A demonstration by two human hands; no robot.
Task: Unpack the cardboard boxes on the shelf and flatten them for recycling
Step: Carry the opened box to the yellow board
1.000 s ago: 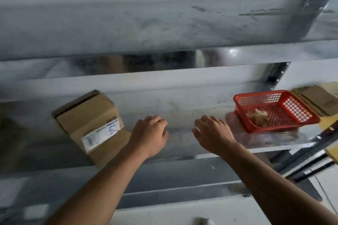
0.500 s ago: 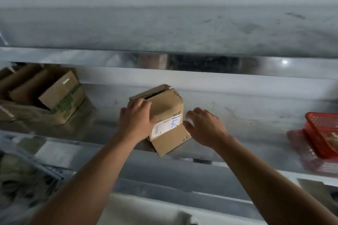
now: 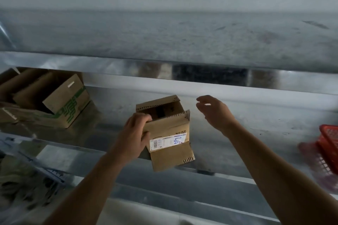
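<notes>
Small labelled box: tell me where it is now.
Head view, centre: the small labelled box is at the front edge of the metal shelf, held by the left hand, the right hand open just to its right.

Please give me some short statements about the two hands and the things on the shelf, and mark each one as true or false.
1. The left hand grips the small box at its left side. True.
2. The right hand holds the small box too. False: it is open and apart from the box, up to its right.
3. The top of the small box is closed. False: the flaps stand open and the dark inside shows.
4. A red basket stands at the right edge of the shelf. True.
5. The box with green print lies to the left of the small box. True.
</notes>
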